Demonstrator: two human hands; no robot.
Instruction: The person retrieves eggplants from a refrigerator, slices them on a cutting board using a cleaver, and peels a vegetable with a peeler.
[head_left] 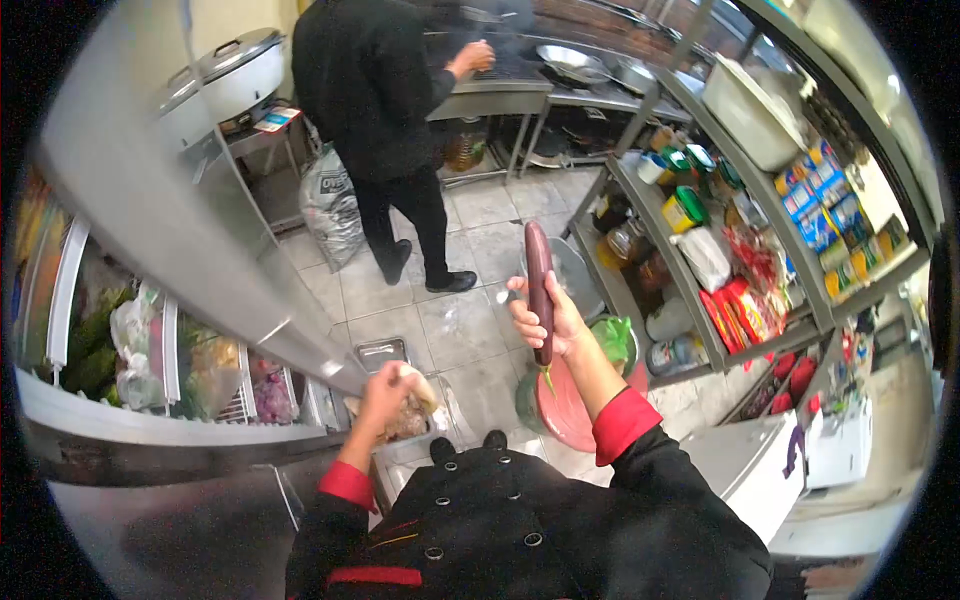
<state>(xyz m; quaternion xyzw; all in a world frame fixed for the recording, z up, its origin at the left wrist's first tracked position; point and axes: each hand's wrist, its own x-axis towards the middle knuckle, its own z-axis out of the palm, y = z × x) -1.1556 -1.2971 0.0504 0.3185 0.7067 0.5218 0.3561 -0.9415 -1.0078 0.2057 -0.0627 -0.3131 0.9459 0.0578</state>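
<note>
Fridge (160, 430) open at left, left hand (380, 400) low by a tray, long purple eggplant (539, 270) upright in right hand (562, 318).
Bagged produce (137, 340) sits in the fridge. Left hand is over the near edge of a food-filled metal tray (435, 430), a pale item (425, 390) at its fingers; can't tell if it's gripped or what it is. Smaller metal tray (383, 350) just beyond. Co-worker (365, 90) in black stands farther off, facing the stove side. Right hand is closed around the eggplant's lower half, green stem end down, raised in front of a grey bucket (578, 272). Pink round board (570, 405) below, green plastic bag (612, 340) beside it. Far right: metal rack (790, 262) with red packets (745, 310) on the lower shelf.
</note>
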